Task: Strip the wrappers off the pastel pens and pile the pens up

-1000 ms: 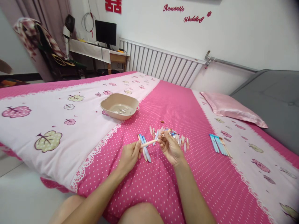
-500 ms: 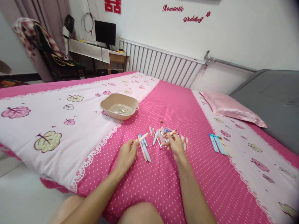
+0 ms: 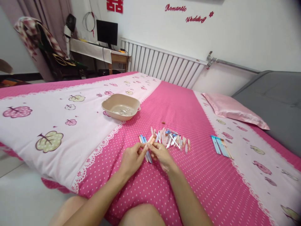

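My left hand (image 3: 132, 159) is closed on a slim peach pen barrel (image 3: 149, 140), which points up and away from me. Right beside it, my right hand (image 3: 162, 156) is closed at the fingertips on a second peach pen piece (image 3: 153, 141). The two pieces lie side by side; whether they touch I cannot tell. Beneath the hands are a few blue and peach pens (image 3: 148, 157), partly covered by the fingers. A loose pile of pen parts (image 3: 184, 141), with pinkish pieces, white sticks and blue bits, is just beyond my right hand.
A beige plastic basin (image 3: 111, 112) with small clear and white pieces inside stands on the bed at the back left. Several blue and peach pens (image 3: 221, 147) lie in a row to the right. A pink pillow (image 3: 235, 110) rests farther back. A small brown piece (image 3: 163, 122) lies beyond the pile.
My right hand has moved left from the pile with a peach pen piece, and now meets my left hand. My left hand still holds its peach barrel.
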Available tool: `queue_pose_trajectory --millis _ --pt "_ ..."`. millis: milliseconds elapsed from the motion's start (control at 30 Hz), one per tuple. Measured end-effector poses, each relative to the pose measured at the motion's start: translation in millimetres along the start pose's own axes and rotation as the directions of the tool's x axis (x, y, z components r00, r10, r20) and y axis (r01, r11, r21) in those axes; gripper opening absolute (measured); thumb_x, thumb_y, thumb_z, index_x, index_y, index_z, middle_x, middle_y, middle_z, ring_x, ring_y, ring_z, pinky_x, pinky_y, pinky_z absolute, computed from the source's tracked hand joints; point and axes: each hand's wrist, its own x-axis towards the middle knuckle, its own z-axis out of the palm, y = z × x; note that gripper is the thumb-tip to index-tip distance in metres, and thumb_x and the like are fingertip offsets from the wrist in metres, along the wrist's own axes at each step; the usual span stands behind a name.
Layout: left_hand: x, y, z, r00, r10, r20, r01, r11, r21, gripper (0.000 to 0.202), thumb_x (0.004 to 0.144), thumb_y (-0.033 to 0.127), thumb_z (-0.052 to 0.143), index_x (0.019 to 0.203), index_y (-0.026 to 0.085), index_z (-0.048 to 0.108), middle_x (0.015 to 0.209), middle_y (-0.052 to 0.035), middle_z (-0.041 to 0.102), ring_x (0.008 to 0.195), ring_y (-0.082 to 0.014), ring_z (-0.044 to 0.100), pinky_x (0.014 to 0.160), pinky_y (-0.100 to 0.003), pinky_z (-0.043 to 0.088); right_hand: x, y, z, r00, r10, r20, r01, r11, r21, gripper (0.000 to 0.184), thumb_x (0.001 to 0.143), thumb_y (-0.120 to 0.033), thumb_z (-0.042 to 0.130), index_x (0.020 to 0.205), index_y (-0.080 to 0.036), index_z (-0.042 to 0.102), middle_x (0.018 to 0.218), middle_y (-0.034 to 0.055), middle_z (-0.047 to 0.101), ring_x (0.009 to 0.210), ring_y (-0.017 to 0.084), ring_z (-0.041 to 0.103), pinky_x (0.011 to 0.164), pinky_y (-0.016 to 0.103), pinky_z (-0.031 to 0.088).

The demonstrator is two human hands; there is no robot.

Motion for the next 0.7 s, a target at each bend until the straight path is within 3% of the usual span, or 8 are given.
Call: queue_pose_trajectory --millis 100,167,300,367,467,533,633,700 --pt "-0.1 1.5 -2.3 1.0 -0.015 -0.015 0.017 0.997 0.08 0.037 0.082 0.048 0.041 0.077 0.018 0.062 0.057 0.0005 0.057 0.052 -0.0124 0.05 0.053 -0.023 0.03 5.2 -0.8 -12.6 0.998 -0.013 -0.057 0.01 0.999 -0.047 0.039 0.066 -0.054 0.062 0.073 -0.015 0.06 0.049 -0.004 0.051 0.038 0.006 0.04 0.039 0.018 0.028" --pt "0.3 1.9 -3.3 0.999 -0.041 -0.037 0.045 0.989 0.14 0.034 0.08 0.048 0.045 0.077 0.019 0.062 0.061 -0.0006 0.06 0.056 -0.0138 0.052 0.055 -0.024 0.031 7.5 -5.3 -26.6 0.975 -0.091 -0.2 0.041 0.97 -0.241 0.04 0.071 -0.055 0.055 0.073 -0.016 0.059 0.057 0.0012 0.059 0.045 0.01 0.049 0.044 0.021 0.035" --pt "0.0 1.1 -2.5 0.997 -0.075 -0.008 0.075 0.971 0.227 0.023 0.075 0.04 0.053 0.079 0.019 0.062 0.07 -0.0022 0.063 0.065 -0.0164 0.055 0.058 -0.025 0.032 4.2 -17.7 -49.7 0.804 -0.36 -0.473 -0.175 0.618 -0.767 0.039 0.081 -0.048 0.041 0.089 -0.016 0.062 0.08 0.012 0.066 0.071 0.021 0.059 0.06 0.029 0.038" --pt "-1.0 0.3 -1.1 0.998 -0.064 0.009 0.059 0.966 0.25 0.021 0.075 0.038 0.053 0.08 0.019 0.062 0.075 -0.0031 0.064 0.068 -0.0175 0.056 0.059 -0.026 0.033 -0.4 -22.4 -52.0 0.755 -0.427 -0.498 -0.29 0.464 -0.837 0.042 0.083 -0.045 0.039 0.104 -0.015 0.058 0.09 0.0159 0.065 0.081 0.025 0.06 0.065 0.032 0.037" --pt "-2.0 -0.7 0.8 0.999 -0.038 0.022 0.03 0.957 0.288 0.021 0.077 0.037 0.052 0.081 0.018 0.061 0.078 -0.0043 0.064 0.073 -0.0188 0.056 0.062 -0.027 0.034 -5.9 -24.5 -44.4 0.712 -0.508 -0.485 -0.312 0.389 -0.867 0.042 0.083 -0.043 0.041 0.11 -0.015 0.055 0.097 0.0162 0.064 0.088 0.026 0.058 0.067 0.033 0.037" --pt "-1.6 -1.4 1.3 0.999 -0.035 0.029 0.024 0.95 0.311 0.02 0.078 0.035 0.051 0.08 0.018 0.061 0.081 -0.0053 0.063 0.075 -0.019 0.056 0.064 -0.027 0.035 -6.8 -21.5 -34.9 0.76 -0.487 -0.43 -0.238 0.407 -0.882 0.035 0.081 -0.04 0.045 0.102 -0.016 0.059 0.093 0.0132 0.066 0.085 0.024 0.059 0.067 0.031 0.037" --pt "0.2 -2.7 0.9 0.998 -0.057 0.04 0.04 0.939 0.341 0.02 0.081 0.029 0.045 0.081 0.017 0.062 0.083 -0.0057 0.062 0.074 -0.0181 0.056 0.065 -0.027 0.036 -5.0 -10.8 -18.7 0.921 -0.314 -0.232 -0.034 0.526 -0.85 0.024 0.076 -0.038 0.054 0.082 -0.018 0.065 0.077 0.0075 0.068 0.072 0.02 0.061 0.063 0.028 0.038" --pt "1.4 -3.9 0.6 0.996 -0.077 0.045 0.056 0.932 0.358 0.022 0.083 0.026 0.042 0.081 0.017 0.062 0.083 -0.006 0.061 0.074 -0.0178 0.056 0.066 -0.027 0.036 -3.5 -2.4 -9.7 0.964 -0.224 -0.142 0.018 0.587 -0.809 0.021 0.071 -0.039 0.06 0.074 -0.019 0.065 0.069 0.0049 0.068 0.064 0.018 0.061 0.058 0.026 0.038"
